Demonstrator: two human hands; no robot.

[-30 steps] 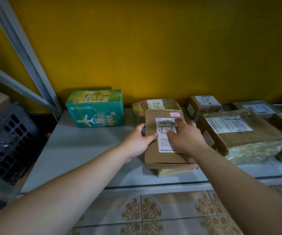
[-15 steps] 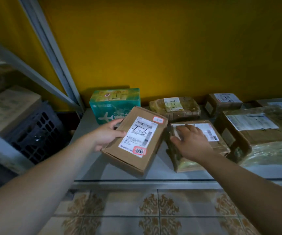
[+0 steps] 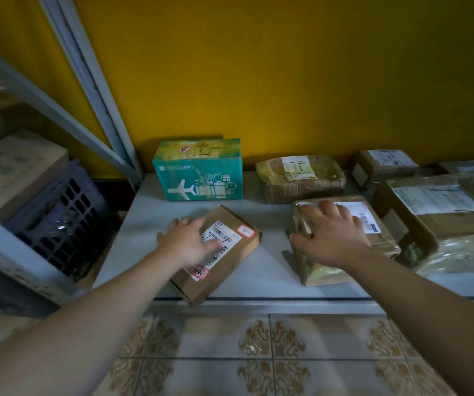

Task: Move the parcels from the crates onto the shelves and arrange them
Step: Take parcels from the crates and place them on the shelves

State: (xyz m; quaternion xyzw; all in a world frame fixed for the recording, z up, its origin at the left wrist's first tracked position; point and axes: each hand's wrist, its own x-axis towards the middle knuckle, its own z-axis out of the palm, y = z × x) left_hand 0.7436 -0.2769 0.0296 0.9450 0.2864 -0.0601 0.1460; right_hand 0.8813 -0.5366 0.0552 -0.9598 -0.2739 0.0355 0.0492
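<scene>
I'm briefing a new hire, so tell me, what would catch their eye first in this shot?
The two hands: the left hand lies flat on a skewed brown parcel at the shelf's front edge, and the right hand rests on a taped parcel beside it. Behind them, a teal box with a plane print stands against the bright yellow wall.

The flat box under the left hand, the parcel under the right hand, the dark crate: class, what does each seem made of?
Flat box: matt brown cardboard, crisp folded edges, paper labels. Parcel: seemingly cardboard wrapped in glossy clear tape, given its wrinkled sheen. Dark crate: probably moulded plastic, given its regular grid of holes.
</scene>
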